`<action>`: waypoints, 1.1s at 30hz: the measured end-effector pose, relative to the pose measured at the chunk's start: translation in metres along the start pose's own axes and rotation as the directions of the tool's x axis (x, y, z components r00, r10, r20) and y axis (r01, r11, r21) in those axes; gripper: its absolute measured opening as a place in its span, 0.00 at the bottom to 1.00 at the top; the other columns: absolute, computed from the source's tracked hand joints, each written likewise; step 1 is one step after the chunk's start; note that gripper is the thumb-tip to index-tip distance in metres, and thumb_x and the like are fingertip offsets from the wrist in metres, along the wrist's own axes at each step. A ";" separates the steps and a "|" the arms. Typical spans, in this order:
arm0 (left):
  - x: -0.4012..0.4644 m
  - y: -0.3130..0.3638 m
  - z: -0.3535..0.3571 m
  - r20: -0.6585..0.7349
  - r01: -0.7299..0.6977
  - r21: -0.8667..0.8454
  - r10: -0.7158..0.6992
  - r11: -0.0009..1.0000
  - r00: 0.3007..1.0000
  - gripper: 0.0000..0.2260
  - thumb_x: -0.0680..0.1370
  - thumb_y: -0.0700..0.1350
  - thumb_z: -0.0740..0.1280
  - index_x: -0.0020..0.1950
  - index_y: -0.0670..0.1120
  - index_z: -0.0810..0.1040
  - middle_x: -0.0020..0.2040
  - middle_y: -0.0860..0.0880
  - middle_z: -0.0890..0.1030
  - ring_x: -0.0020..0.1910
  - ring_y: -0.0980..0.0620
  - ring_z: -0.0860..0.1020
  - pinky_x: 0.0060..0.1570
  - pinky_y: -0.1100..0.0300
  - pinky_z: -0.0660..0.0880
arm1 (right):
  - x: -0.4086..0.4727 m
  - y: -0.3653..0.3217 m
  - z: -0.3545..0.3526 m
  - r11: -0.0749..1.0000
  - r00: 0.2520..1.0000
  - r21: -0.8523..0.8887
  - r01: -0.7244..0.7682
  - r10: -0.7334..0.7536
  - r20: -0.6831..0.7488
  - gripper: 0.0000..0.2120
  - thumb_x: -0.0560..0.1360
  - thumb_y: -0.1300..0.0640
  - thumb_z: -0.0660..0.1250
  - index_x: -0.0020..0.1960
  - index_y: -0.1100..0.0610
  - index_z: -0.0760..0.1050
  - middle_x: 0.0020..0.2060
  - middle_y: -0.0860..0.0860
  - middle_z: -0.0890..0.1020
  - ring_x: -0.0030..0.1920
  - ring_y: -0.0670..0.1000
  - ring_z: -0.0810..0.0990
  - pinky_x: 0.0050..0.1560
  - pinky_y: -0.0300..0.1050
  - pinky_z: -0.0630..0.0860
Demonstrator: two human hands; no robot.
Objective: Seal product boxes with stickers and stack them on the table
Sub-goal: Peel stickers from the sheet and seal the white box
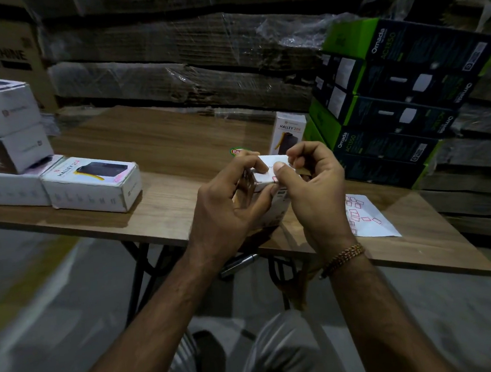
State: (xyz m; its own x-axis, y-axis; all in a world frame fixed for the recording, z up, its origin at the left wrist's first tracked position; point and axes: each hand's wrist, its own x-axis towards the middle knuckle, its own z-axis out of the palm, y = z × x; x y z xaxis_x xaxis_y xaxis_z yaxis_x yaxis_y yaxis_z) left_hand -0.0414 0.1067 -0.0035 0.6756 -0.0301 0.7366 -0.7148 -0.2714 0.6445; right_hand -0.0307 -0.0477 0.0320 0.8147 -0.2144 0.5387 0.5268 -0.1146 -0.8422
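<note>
Both hands, left hand (224, 199) and right hand (312, 186), pinch a white box (262, 178), fingers pressing a sticker (275, 178); finished boxes (91, 183) are stacked on the surface (161, 139), and one upright box (288, 135) likely remains.

Table (161, 139) wood-grain, matt (smooth laminate look). White boxes (91, 183) card, slight sheen. Sticker sheet (370, 217) paper, at table's right edge.

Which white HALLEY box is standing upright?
The HALLEY box just behind the hands, beside the green-black stack. The left one lies flat.
</note>
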 end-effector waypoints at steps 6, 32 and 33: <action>0.003 -0.004 -0.003 0.029 0.095 -0.052 -0.093 0.994 0.995 0.16 0.82 0.48 0.74 0.68 0.50 0.77 0.66 0.56 0.81 0.63 0.57 0.83 0.50 0.51 0.86 | -0.003 0.002 -0.007 0.986 0.999 0.159 -0.049 0.051 -0.008 0.04 0.82 0.61 0.67 0.56 0.58 0.79 0.54 0.55 0.82 0.52 0.47 0.83 0.50 0.42 0.81; 0.016 -0.029 -0.009 0.204 0.632 -0.214 -0.599 0.745 0.774 0.31 0.77 0.77 0.60 0.64 0.55 0.84 0.54 0.51 0.89 0.56 0.49 0.87 0.61 0.40 0.83 | -0.027 0.048 -0.026 0.940 0.956 -0.316 0.127 -0.031 0.293 0.32 0.76 0.50 0.79 0.78 0.44 0.73 0.66 0.44 0.77 0.59 0.45 0.81 0.58 0.51 0.83; 0.015 -0.028 -0.009 0.208 0.631 -0.218 -0.596 0.744 0.775 0.30 0.78 0.76 0.60 0.64 0.56 0.84 0.54 0.51 0.89 0.56 0.49 0.87 0.61 0.39 0.82 | -0.026 0.048 -0.026 0.946 0.962 -0.309 0.103 -0.015 0.274 0.31 0.77 0.48 0.78 0.77 0.43 0.73 0.64 0.44 0.78 0.53 0.46 0.82 0.57 0.53 0.83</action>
State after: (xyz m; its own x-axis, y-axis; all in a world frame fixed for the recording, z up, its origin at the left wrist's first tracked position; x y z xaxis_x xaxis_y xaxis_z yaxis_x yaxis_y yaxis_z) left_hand -0.0130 0.1229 -0.0084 0.9876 -0.0619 0.1441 -0.1450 -0.0109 0.9894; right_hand -0.0331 -0.0726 -0.0232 0.8419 0.0610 0.5362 0.5070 -0.4298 -0.7471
